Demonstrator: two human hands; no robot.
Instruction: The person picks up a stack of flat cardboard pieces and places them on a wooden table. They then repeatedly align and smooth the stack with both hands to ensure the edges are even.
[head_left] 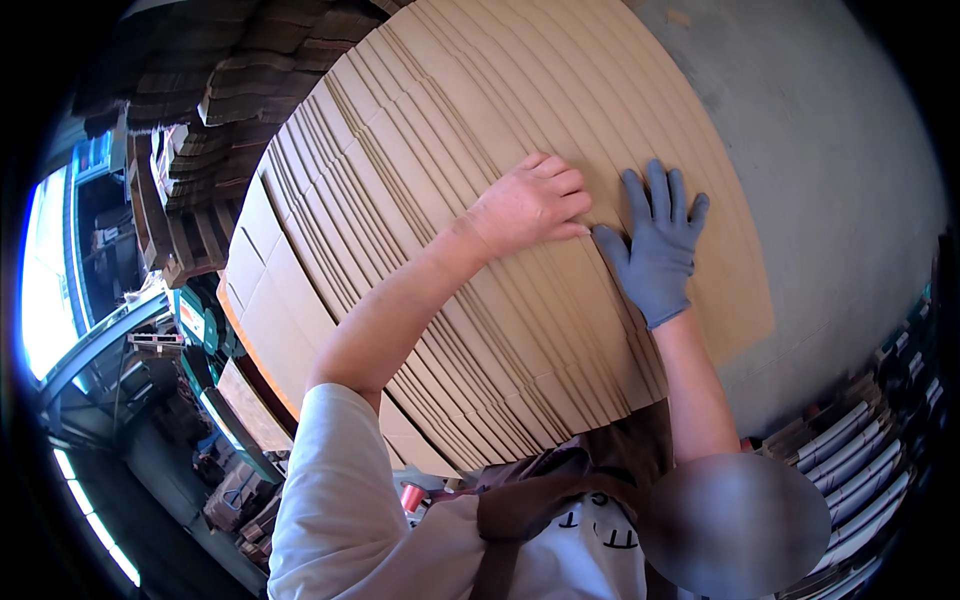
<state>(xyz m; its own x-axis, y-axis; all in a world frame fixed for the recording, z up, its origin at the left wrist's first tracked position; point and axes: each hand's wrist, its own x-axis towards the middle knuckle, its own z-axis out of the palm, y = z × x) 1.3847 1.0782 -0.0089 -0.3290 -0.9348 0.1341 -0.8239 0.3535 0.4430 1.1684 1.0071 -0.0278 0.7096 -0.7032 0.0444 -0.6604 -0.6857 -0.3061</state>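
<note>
In the head view a big stack of flat cardboard sheets (480,200) fills the middle. The bare left hand (530,205) lies on the top sheets with fingers curled at their edge. The right hand (655,245), in a blue glove, rests flat with spread fingers just beside it, gripping nothing

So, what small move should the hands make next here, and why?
Probably the bare left hand should hook its curled fingers onto one sheet edge and lift slightly, while the gloved right hand, flat and spread beside it, holds down the stack of cardboard sheets. The sheets lie fanned, so neighbours may slide.
</note>
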